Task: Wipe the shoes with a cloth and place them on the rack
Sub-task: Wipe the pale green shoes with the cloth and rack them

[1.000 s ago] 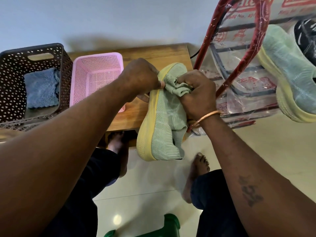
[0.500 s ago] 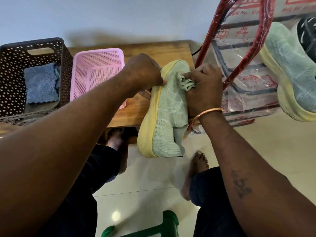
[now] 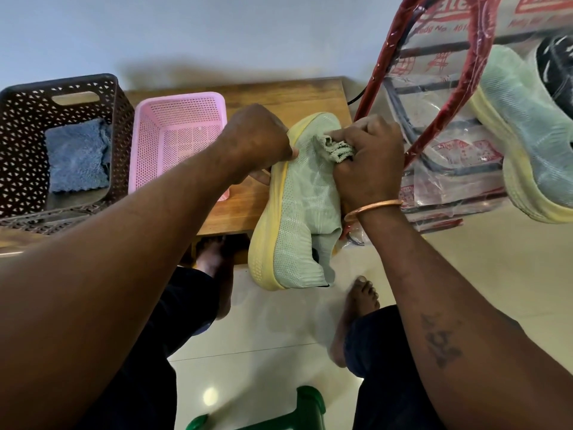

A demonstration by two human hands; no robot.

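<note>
Change: crumpled pale green cloth [image 3: 336, 145] and right hand [image 3: 369, 159] nearer the toe than a second ago.
Writing: red print on the clear plastic wrap [image 3: 449, 150] round the red tubular rack [image 3: 431, 88] at 1 o'clock; "No. 401" partly legible, rest blurred.
Shoe: pale green knit shoe [image 3: 297, 212] with thick yellow sole, held at centre over the wooden table [image 3: 279, 94] edge, toe at 12 o'clock, heel at 6, sole facing 9.
Left hand [image 3: 257, 135]: fingers curled round the sole near the toe.
Right hand: fingers bunched round the cloth, pressing it on the upper.
Rack load: matching green shoe [image 3: 527, 135] at 3 o'clock, dark shoe [image 3: 558, 63] beside it.
Baskets: pink mesh basket [image 3: 179, 103] and brown perforated basket [image 3: 117, 119] at 10 o'clock, blue cloth [image 3: 77, 156] inside the brown one.
</note>
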